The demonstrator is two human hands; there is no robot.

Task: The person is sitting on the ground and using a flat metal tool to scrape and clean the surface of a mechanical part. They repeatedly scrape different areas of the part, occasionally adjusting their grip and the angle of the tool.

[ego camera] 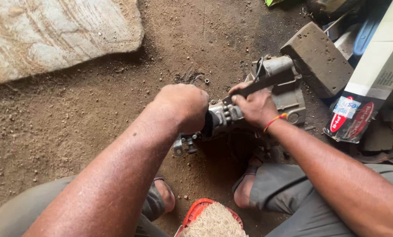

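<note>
Grey metal motor assembly point(288, 94) on dirt floor point(73, 118), between the feet, partly hidden by both hands. Left hand point(185, 105) closed over its dark shaft end; right hand point(255, 105) grips a flat dark tool point(271, 81), tip obscured.

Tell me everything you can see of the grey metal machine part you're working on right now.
The grey metal machine part lies on the dirt floor between the person's feet. It looks like cast metal, dull and grimy, with a boxy housing, a round boss and a bolted fitting at its near end. The left hand grips that end; the right hand presses a dark flat bar on top. A worn grey block sits right behind it.
</note>
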